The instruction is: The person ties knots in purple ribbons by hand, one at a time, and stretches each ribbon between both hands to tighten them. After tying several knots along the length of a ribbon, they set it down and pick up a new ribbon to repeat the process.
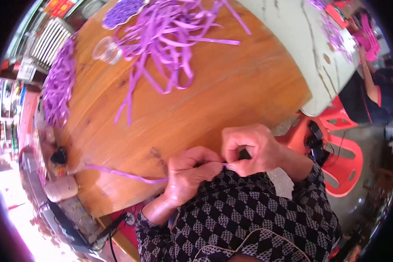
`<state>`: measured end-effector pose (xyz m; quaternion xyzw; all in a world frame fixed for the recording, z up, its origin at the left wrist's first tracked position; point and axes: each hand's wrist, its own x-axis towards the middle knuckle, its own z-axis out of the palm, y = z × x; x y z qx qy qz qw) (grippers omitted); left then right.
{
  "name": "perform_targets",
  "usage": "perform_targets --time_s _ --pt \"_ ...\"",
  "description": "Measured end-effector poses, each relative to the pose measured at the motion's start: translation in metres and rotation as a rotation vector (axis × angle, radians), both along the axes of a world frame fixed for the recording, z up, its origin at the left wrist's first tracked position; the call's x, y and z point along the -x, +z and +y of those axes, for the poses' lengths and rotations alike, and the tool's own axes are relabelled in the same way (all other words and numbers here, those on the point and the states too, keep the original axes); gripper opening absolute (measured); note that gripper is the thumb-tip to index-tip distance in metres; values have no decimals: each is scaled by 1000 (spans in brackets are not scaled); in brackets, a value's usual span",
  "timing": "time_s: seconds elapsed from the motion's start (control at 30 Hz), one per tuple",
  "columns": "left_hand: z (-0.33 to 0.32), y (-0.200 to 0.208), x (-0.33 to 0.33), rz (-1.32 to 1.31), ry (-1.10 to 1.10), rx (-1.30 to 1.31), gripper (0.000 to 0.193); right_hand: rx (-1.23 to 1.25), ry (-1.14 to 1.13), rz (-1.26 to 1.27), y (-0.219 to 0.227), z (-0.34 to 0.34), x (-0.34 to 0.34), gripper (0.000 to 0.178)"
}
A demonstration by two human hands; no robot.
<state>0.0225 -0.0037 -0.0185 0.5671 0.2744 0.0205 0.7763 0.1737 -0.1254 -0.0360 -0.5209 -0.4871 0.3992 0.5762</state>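
Note:
My left hand (190,171) and my right hand (253,150) meet at the near edge of the wooden table, both closed in a pinch. Between their fingertips runs a short stretch of a narrow purple ribbon (126,175). Its long end trails out from my left hand to the left across the tabletop. My right thumb and fingers grip the other end, with little of it showing. Farther back on the table lies a loose heap of purple ribbons (166,43), several strands spread toward me.
Beside the heap stand a clear plastic cup (108,51) and a bowl of purple pieces (123,13). More purple ribbon (59,85) hangs at the left edge. A white marble-patterned table (288,26) adjoins at right, near a red plastic chair (343,163) and another person (377,91).

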Motion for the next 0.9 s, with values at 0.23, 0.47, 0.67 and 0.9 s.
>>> perform_targets --time_s 0.23,0.47,0.67,0.9 --pt "23 2 15 -80 -287 -351 18 21 -449 154 13 -28 -41 13" --pt "59 -6 62 -75 190 -143 18 137 -707 11 7 -41 -81 11" --pt "49 -3 50 -66 236 -44 19 -70 -455 -837 13 7 -24 41" --pt "44 -2 56 -263 294 50 19 -58 -21 -392 -11 41 20 33"
